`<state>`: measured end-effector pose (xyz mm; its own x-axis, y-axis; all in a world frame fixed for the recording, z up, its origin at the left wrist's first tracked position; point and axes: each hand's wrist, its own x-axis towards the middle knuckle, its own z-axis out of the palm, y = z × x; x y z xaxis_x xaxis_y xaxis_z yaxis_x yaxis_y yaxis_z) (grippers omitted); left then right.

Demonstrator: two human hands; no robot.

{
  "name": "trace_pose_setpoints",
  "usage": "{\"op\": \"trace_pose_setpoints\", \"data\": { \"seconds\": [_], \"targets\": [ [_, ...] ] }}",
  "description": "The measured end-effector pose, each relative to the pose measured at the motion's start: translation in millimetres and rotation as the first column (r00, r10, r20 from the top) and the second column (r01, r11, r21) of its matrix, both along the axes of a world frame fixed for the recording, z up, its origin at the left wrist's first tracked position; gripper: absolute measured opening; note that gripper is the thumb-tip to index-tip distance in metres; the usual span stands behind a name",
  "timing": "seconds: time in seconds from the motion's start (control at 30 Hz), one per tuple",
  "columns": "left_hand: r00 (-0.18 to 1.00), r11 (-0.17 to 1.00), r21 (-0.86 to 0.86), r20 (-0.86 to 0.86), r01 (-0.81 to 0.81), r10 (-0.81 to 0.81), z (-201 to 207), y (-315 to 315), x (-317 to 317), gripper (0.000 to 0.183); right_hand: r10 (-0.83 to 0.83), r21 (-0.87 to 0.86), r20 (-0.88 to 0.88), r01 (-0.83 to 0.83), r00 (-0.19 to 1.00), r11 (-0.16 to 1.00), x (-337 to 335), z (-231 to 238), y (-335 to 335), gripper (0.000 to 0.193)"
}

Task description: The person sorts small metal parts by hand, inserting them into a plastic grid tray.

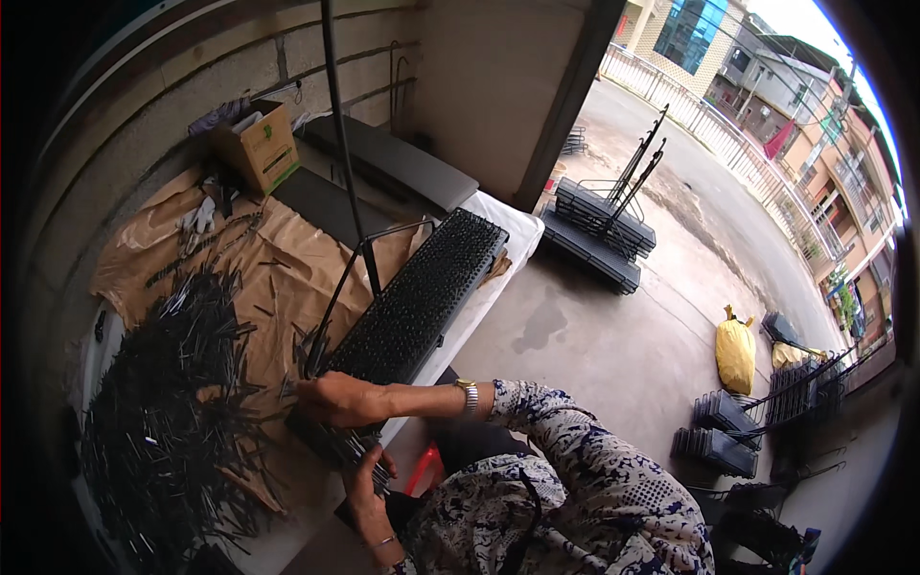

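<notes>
Long black pin rack (417,302) running up-right, both hands' fingers (321,401) pressed flat on near end

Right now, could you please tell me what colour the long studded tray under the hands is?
The long studded tray is black, seen best in the head view.

Patterned navy-and-white sleeves (575,450), metal wristwatch (468,394), thin bracelet (383,541)

We note brown paper sheeting (287,264) spread across the table (508,230). A cardboard box (259,144) stands at the far end against the block wall (192,67). On the concrete floor (623,345) we record a yellow sack (736,355), with stacked black racks (599,230) farther off and more racks (724,436) near the right. Beyond the railing (728,144) stand buildings (805,86).
</notes>
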<state>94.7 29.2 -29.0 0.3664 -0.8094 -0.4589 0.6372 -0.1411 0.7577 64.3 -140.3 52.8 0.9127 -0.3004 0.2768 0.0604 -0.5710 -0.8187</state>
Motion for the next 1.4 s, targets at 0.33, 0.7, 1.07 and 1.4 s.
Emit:
{"op": "trace_pose_setpoints", "data": {
  "seconds": [0.33, 0.7, 1.07, 1.4],
  "targets": [
    [0.989, 0.997, -0.042, -0.136, 0.060, -0.066, 19.0, -5.8, -17.3, 0.014, -0.218, 0.068, 0.007, 0.217, 0.976, 0.974, -11.6, -5.4, -44.5, 0.008],
    [0.968, 0.994, -0.109, -0.246, 0.023, -0.050, 16.6, 2.0, -17.6, 0.022, -0.136, -0.127, 0.002, 0.135, 0.991, 0.983, 18.0, -37.1, -35.3, 0.006],
    [0.968, 0.994, -0.101, -0.244, 0.037, -0.061, 26.7, 0.1, -17.9, 0.019, -0.048, -0.373, -0.001, 0.044, 0.999, 0.927, 18.7, -33.9, -43.6, 0.014],
    [0.970, 0.995, -0.095, -0.243, -0.029, 0.005, 32.4, 0.4, -16.0, 0.016, 0.011, -0.498, 0.091, 0.036, 0.996, 0.866, 15.9, -38.1, -40.0, 0.016]
  ]
}}
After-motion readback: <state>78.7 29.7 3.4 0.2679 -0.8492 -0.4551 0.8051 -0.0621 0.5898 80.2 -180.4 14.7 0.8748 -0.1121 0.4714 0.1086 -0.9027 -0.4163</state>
